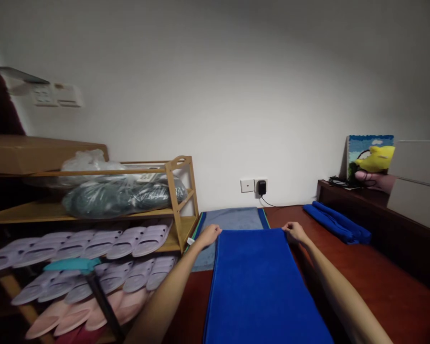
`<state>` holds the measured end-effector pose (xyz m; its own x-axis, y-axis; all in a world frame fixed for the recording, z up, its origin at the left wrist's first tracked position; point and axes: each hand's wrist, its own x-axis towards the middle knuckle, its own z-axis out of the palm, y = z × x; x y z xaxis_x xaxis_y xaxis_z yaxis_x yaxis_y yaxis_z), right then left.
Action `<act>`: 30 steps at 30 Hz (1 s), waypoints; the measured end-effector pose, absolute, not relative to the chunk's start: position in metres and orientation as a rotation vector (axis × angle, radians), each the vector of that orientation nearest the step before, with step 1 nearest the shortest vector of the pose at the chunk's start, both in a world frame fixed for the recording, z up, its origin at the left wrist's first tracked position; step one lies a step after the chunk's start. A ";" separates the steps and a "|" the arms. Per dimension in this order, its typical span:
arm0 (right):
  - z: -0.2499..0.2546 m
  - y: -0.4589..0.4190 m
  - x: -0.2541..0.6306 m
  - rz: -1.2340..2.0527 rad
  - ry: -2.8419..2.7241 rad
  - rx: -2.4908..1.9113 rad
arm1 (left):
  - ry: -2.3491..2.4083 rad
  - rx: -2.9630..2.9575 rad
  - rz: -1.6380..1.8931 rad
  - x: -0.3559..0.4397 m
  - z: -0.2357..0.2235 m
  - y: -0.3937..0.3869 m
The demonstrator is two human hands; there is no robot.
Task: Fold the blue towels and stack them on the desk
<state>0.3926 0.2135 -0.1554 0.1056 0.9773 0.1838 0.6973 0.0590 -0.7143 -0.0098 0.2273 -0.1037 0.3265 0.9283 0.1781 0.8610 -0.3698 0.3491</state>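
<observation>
A folded bright blue towel [260, 286] stretches toward me over the reddish-brown table. My left hand [211, 235] is closed in a pinch on its far left corner. At the far right corner, my right hand [294, 233] pinches the same towel. Its near end runs out of view at the bottom. Behind and partly under it lies a grey-blue folded cloth [232, 217] with a blue and green edge and a white tag. A second blue cloth [337, 222], folded into a narrow strip, rests on the table to the right.
On the left, a wooden rack [175, 205] holds rows of lilac slippers [129, 243], pink slippers [79, 310] and a plastic-wrapped bundle [125, 196]. A black charger [261, 187] sits in the wall socket. A dark raised ledge [361, 200] with a yellow plush toy [378, 159] borders the right.
</observation>
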 end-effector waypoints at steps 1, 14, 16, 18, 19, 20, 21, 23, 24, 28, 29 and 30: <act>-0.158 0.215 0.391 0.505 -1.666 -1.726 | 1.680 2.420 0.491 -0.009 -0.107 0.227; -0.161 0.181 0.327 0.210 -2.021 -1.727 | 1.614 2.737 0.427 0.050 -0.136 0.178; -0.165 0.173 0.316 0.250 -2.139 -1.684 | 1.540 2.698 0.354 0.057 -0.143 0.172; -0.170 0.167 0.311 0.282 -2.219 -1.678 | 1.547 2.652 0.278 0.060 -0.150 0.169; -0.172 0.166 0.310 0.289 -2.246 -1.684 | 1.557 2.645 0.259 0.060 -0.153 0.168; -0.173 0.165 0.309 0.290 -2.264 -1.692 | 1.568 2.644 0.252 0.060 -0.155 0.168; -0.173 0.165 0.310 0.287 -2.276 -1.700 | 1.577 2.648 0.251 0.060 -0.156 0.168; -0.172 0.165 0.310 0.276 -2.291 -1.716 | 1.587 2.656 0.254 0.059 -0.156 0.169; -0.171 0.164 0.310 0.270 -2.296 -1.722 | 1.589 2.659 0.248 0.060 -0.156 0.169; -0.164 0.157 0.308 0.218 -2.286 -1.743 | 1.651 2.693 0.305 0.063 -0.152 0.158; -0.162 0.153 0.308 0.202 -2.281 -1.744 | 1.670 2.706 0.345 0.064 -0.152 0.153; -0.161 0.149 0.307 0.190 -2.280 -1.741 | 1.683 2.719 0.387 0.064 -0.153 0.147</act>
